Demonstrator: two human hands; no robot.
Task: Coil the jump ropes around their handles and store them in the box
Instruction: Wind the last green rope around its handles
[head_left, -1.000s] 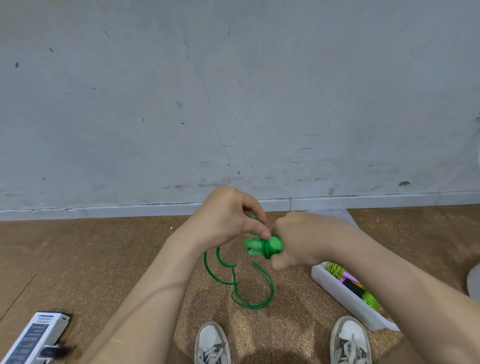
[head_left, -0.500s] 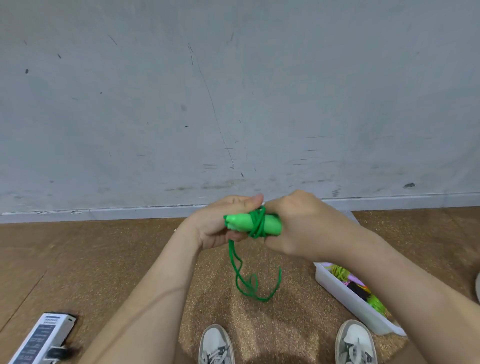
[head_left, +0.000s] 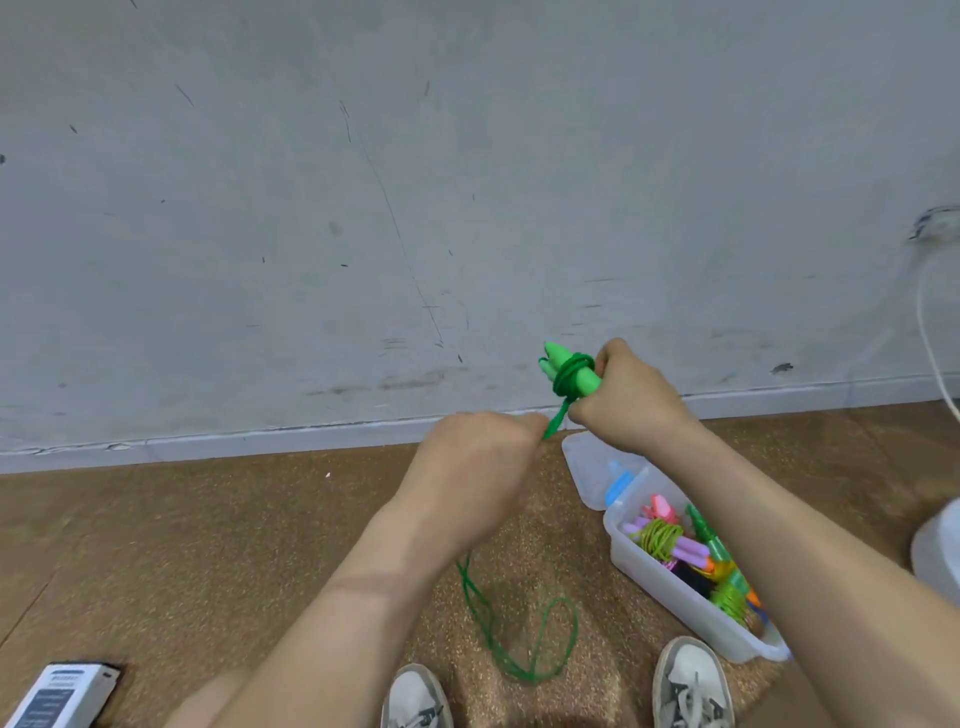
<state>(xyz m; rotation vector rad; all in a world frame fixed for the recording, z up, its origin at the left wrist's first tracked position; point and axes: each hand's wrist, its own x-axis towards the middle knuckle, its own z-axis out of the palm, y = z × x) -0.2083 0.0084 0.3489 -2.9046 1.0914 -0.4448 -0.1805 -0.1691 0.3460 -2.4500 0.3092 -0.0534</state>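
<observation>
My right hand (head_left: 631, 400) grips the two green handles (head_left: 563, 370) of a jump rope, held together and pointing up to the left, with a few turns of green rope coiled round them. My left hand (head_left: 475, 467), lower and to the left, pinches the green rope (head_left: 553, 426) running taut down from the coil. The rope's loose length (head_left: 519, 639) hangs below my left forearm in loops over the floor. A translucent white box (head_left: 670, 587) on the floor at right holds several coiled ropes in pink, purple, yellow-green and orange.
The box's lid (head_left: 587, 462) lies against its far end. A grey wall with a white baseboard (head_left: 260, 441) stands close ahead. My two white shoes (head_left: 691, 686) are at the bottom. A white printed carton (head_left: 62, 696) lies at the bottom left, a white cable (head_left: 930, 332) at far right.
My right hand has lifted the handles up and to the right. My left hand has dropped away from them, pulling the rope taut. The view has shifted and shows more of the box.
</observation>
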